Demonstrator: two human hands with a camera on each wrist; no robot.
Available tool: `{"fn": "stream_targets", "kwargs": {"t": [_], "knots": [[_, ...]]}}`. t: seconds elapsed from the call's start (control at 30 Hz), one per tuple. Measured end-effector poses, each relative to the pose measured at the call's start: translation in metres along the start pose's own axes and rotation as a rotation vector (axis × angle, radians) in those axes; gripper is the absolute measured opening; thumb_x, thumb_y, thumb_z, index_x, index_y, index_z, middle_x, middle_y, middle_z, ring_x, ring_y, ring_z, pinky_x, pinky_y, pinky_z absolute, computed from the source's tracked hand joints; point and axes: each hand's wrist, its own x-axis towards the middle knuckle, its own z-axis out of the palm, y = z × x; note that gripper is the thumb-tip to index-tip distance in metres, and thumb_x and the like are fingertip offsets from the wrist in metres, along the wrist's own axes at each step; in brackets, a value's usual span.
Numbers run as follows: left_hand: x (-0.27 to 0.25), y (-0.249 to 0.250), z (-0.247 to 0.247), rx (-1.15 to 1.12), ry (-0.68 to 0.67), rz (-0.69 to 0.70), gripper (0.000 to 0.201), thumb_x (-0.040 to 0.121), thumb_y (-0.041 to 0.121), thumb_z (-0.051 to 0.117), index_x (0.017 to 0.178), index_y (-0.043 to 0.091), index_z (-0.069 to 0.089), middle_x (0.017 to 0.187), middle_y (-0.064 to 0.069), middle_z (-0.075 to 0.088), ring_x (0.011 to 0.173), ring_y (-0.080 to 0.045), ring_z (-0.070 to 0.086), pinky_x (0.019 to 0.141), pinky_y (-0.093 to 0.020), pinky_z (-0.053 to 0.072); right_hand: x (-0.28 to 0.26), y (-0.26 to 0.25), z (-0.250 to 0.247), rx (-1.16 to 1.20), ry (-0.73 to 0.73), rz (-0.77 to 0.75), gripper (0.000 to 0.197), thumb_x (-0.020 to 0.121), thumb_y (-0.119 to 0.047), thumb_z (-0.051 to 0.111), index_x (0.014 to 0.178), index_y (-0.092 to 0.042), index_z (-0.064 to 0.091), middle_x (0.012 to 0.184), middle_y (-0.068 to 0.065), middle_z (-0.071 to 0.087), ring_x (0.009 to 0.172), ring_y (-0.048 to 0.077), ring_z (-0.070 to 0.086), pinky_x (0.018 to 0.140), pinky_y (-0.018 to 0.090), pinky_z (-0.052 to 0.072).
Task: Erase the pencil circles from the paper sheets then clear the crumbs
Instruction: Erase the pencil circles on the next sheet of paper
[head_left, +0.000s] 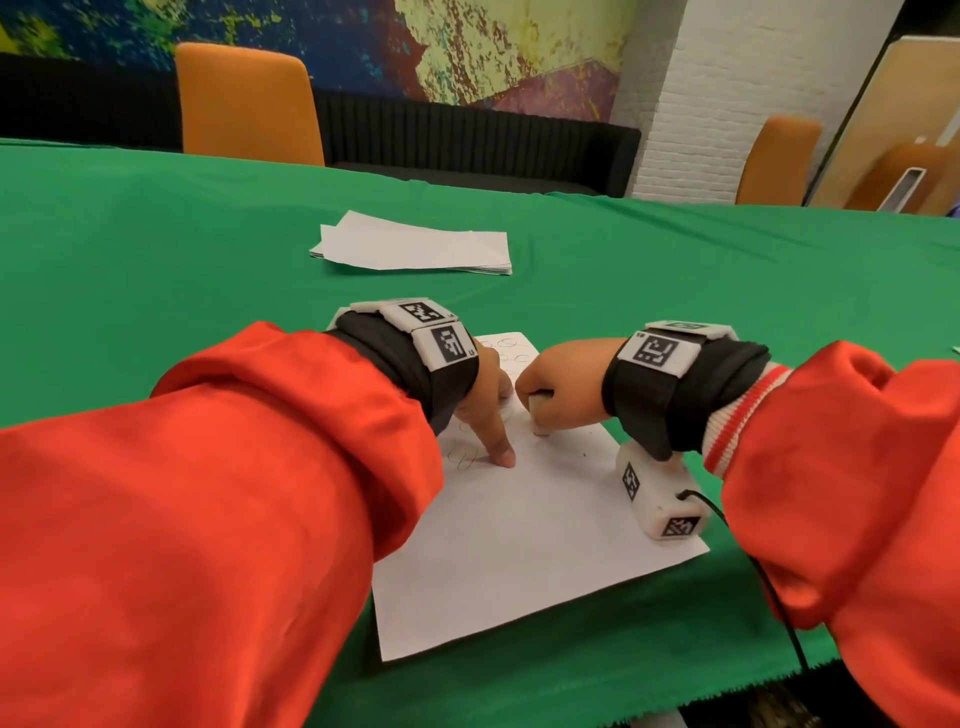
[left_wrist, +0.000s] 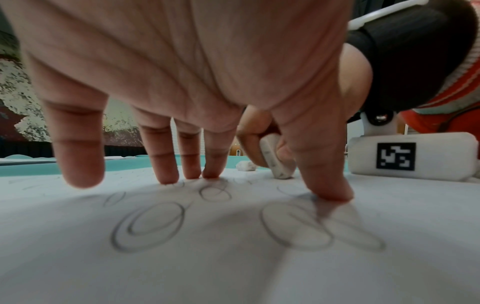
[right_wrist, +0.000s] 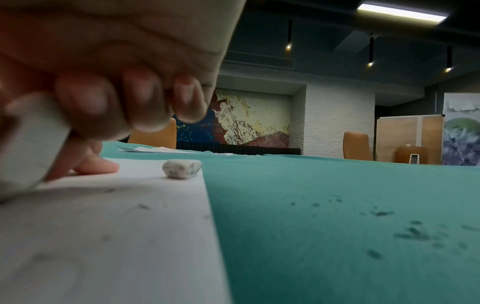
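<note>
A white paper sheet (head_left: 519, 530) with pencil circles (left_wrist: 150, 224) lies on the green tablecloth (head_left: 208, 249). My left hand (head_left: 485, 410) is spread with straight fingers, and its fingertips (left_wrist: 330, 191) press the sheet down among the circles. My right hand (head_left: 561, 384) grips a white eraser (left_wrist: 275, 160) in a fist, the eraser's lower end touching the paper just right of my left thumb. In the right wrist view the eraser (right_wrist: 28, 144) sits under curled fingers. Dark crumbs (right_wrist: 405, 232) lie scattered on the cloth right of the sheet, and a few lie on the paper.
A second small eraser piece (right_wrist: 182, 168) lies at the sheet's far right corner. A stack of paper sheets (head_left: 415, 247) rests farther back on the table. Orange chairs (head_left: 244, 104) stand behind the far edge. The table's near edge (head_left: 727, 696) runs close below the sheet.
</note>
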Motion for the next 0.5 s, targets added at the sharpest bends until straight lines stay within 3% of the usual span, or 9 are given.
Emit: {"fn": "stream_targets", "kwargs": {"t": [0.1,0.23,0.37,0.5], "knots": [[-0.0006,-0.0011,-0.0006,-0.002,0.003,-0.002,0.075,0.079,0.06,0.062,0.138,0.018,0.044,0.14,-0.003,0.045,0.099,-0.016,0.041,0.075,-0.025,0.03,-0.0012,0.0009,-0.0001,0.03,0.016,0.009,0.012,0.086,-0.021,0.049,0.074,-0.021,0.051,0.066,-0.006,0.045,0.064,0.016,0.041,0.053,0.023,0.031],[-0.0009,-0.0007,-0.0004,0.022,0.01,-0.008,0.075,0.08,0.061,0.061,0.14,0.02,0.041,0.141,-0.002,0.044,0.123,-0.022,0.046,0.08,-0.025,0.028,-0.002,0.0006,-0.0009,0.007,0.036,0.02,0.01,0.086,-0.022,0.048,0.078,-0.02,0.052,0.066,-0.006,0.045,0.065,0.017,0.042,0.052,0.022,0.03],[-0.001,0.0,-0.0018,0.025,-0.006,-0.007,0.075,0.08,0.061,0.06,0.14,0.019,0.042,0.141,-0.002,0.044,0.101,-0.016,0.041,0.079,-0.026,0.028,-0.0016,-0.0023,-0.0021,-0.037,0.017,0.031,0.018,0.084,-0.021,0.049,0.066,-0.022,0.047,0.065,-0.006,0.045,0.057,0.01,0.038,0.052,0.022,0.03],[-0.0005,0.0002,-0.0011,0.031,0.0,-0.007,0.076,0.081,0.061,0.059,0.141,0.018,0.041,0.142,-0.003,0.043,0.104,-0.016,0.042,0.079,-0.025,0.027,-0.0026,-0.0023,-0.0021,-0.03,0.016,0.05,0.019,0.084,-0.021,0.049,0.065,-0.022,0.047,0.065,-0.006,0.044,0.057,0.011,0.038,0.052,0.022,0.029]]}}
